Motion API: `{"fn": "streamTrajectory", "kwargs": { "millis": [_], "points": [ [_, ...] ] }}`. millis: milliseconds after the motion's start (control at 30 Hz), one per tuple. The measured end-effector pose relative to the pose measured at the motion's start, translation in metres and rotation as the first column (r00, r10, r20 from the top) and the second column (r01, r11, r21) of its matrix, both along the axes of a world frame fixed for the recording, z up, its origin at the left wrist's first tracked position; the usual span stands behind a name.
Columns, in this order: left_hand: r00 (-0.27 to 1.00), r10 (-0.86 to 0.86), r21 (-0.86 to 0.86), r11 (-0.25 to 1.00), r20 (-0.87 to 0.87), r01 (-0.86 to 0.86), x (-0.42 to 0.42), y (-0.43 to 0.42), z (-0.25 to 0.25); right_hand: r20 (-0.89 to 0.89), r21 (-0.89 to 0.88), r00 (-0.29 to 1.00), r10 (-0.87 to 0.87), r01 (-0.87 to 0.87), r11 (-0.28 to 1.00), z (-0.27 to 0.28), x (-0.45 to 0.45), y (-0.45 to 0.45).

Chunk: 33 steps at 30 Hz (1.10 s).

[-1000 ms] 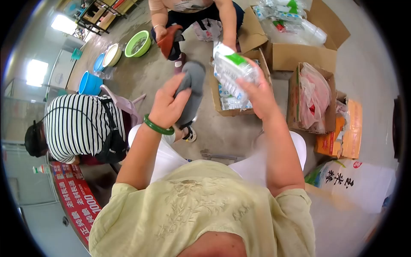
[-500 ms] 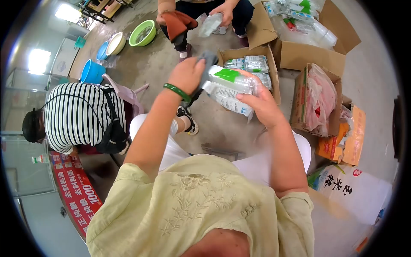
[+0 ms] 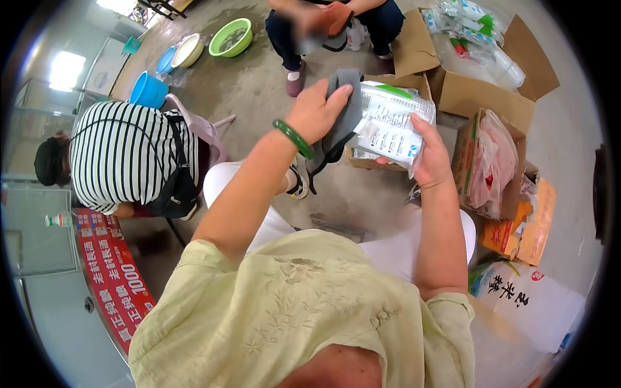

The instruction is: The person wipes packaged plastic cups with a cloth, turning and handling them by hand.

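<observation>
the left hand (image 3: 318,113) grips a grey cloth item (image 3: 345,118); the right hand (image 3: 429,155) clasps a printed packet (image 3: 390,126) close beside it, in front of an open carton (image 3: 374,164). both items are in hand, neither yet set down; whether the packet is sealed cannot be told.

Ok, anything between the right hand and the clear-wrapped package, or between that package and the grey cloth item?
Nothing visible. The right hand holds the package directly. The grey cloth item, in the left hand, is beside the package's left end; whether they touch is unclear.
</observation>
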<state>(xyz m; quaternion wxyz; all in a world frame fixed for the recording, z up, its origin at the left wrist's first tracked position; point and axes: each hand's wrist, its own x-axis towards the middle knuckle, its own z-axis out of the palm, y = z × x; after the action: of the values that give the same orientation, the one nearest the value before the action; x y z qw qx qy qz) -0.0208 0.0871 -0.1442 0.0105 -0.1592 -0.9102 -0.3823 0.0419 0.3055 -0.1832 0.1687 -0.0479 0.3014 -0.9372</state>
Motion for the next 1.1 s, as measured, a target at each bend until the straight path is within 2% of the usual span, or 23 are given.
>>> {"fn": "streamTrajectory", "kwargs": {
  "millis": [33,100,133,167,233,300,367,433,500,533,567,600,633,667,700,767,833,867,900,967,1000,1067,1100],
  "points": [
    [1.000,-0.010,0.004,1.000,0.005,0.010,0.005,0.000,-0.003,0.015,0.001,1.000,-0.004,0.004,1.000,-0.001,0.000,0.002],
    [0.968,-0.068,0.214,0.977,0.243,0.014,0.014,-0.006,-0.011,0.037,0.012,0.999,-0.018,0.017,1.000,-0.002,0.001,0.008],
    [0.948,-0.124,0.300,0.953,0.294,0.032,0.024,-0.008,-0.008,0.047,-0.022,0.998,-0.037,0.038,0.999,-0.001,0.000,0.008],
    [0.946,-0.128,0.305,0.952,0.299,0.033,0.031,-0.013,-0.011,0.056,-0.058,0.997,-0.055,0.058,0.997,-0.001,-0.002,0.009],
    [0.856,-0.232,0.438,0.899,0.462,0.008,0.042,-0.023,-0.020,0.012,-0.108,1.000,0.010,-0.009,0.994,-0.007,-0.006,0.014],
    [0.821,-0.216,0.386,0.922,0.528,-0.005,0.053,-0.031,-0.024,0.222,-0.286,0.955,-0.195,0.255,0.923,-0.002,-0.008,0.010],
    [0.785,-0.202,0.332,0.943,0.585,-0.005,0.059,-0.028,-0.023,0.237,-0.316,0.946,-0.222,0.291,0.903,-0.002,-0.015,0.017],
    [0.673,-0.181,0.497,0.809,0.718,-0.313,0.063,-0.023,-0.014,0.179,-0.409,0.956,-0.231,0.286,0.866,0.001,-0.016,0.011],
    [0.651,-0.222,0.552,0.753,0.726,-0.359,0.059,-0.015,-0.005,0.161,-0.435,0.962,-0.220,0.269,0.859,0.001,-0.014,0.007],
    [0.889,-0.197,0.572,0.816,0.412,-0.084,0.057,-0.008,-0.003,0.186,-0.416,0.956,-0.226,0.285,0.864,-0.003,-0.016,0.004],
    [0.977,-0.209,0.468,0.867,0.029,0.172,0.057,-0.001,-0.001,0.211,-0.398,0.951,-0.228,0.297,0.868,-0.006,-0.017,0.001],
    [0.979,-0.202,0.465,0.870,0.030,0.165,0.061,0.009,0.007,0.237,-0.400,0.948,-0.213,0.295,0.868,-0.007,-0.016,-0.001],
    [0.939,-0.227,0.181,0.943,-0.260,0.278,0.064,0.022,0.018,0.235,-0.403,0.950,-0.206,0.289,0.868,-0.011,-0.015,-0.003],
    [0.802,-0.316,-0.135,0.948,-0.506,0.289,0.066,0.033,0.024,0.232,-0.435,0.967,-0.109,0.203,0.877,-0.020,-0.014,-0.003],
    [0.800,-0.317,-0.139,0.948,-0.510,0.287,0.066,0.041,0.023,0.225,-0.466,0.974,-0.012,0.119,0.877,-0.026,-0.011,-0.004],
    [0.672,-0.518,-0.464,0.840,-0.530,0.282,0.065,0.054,0.022,0.173,-0.461,0.985,-0.012,0.091,0.883,-0.025,-0.006,-0.014],
    [0.695,-0.475,-0.404,0.871,-0.541,0.280,0.052,0.049,0.008,0.353,-0.262,0.918,-0.179,0.280,0.923,-0.026,-0.002,-0.020],
    [0.709,-0.380,-0.365,0.913,-0.595,0.183,0.044,0.044,0.003,0.348,-0.374,0.933,-0.088,0.224,0.900,-0.027,-0.002,-0.018],
    [0.711,-0.276,-0.317,0.945,-0.647,0.078,0.036,0.037,-0.001,0.495,-0.253,0.861,-0.118,0.273,0.928,-0.023,0.000,-0.016],
    [0.720,-0.175,-0.313,0.948,-0.671,-0.061,0.017,0.017,-0.005,0.367,-0.343,0.928,-0.061,0.196,0.919,-0.012,0.004,-0.016],
    [0.719,-0.174,-0.316,0.947,-0.673,-0.067,0.005,0.005,-0.013,0.364,-0.347,0.930,-0.055,0.190,0.918,-0.010,0.005,-0.015],
    [0.760,0.058,-0.210,0.945,-0.647,-0.250,-0.014,-0.013,-0.025,0.376,-0.414,0.926,-0.025,0.192,0.890,-0.007,0.005,-0.012],
    [0.758,0.053,-0.210,0.946,-0.650,-0.246,-0.017,-0.019,-0.024,0.372,-0.416,0.928,-0.030,0.195,0.888,-0.005,0.003,-0.010]
  ]
}}
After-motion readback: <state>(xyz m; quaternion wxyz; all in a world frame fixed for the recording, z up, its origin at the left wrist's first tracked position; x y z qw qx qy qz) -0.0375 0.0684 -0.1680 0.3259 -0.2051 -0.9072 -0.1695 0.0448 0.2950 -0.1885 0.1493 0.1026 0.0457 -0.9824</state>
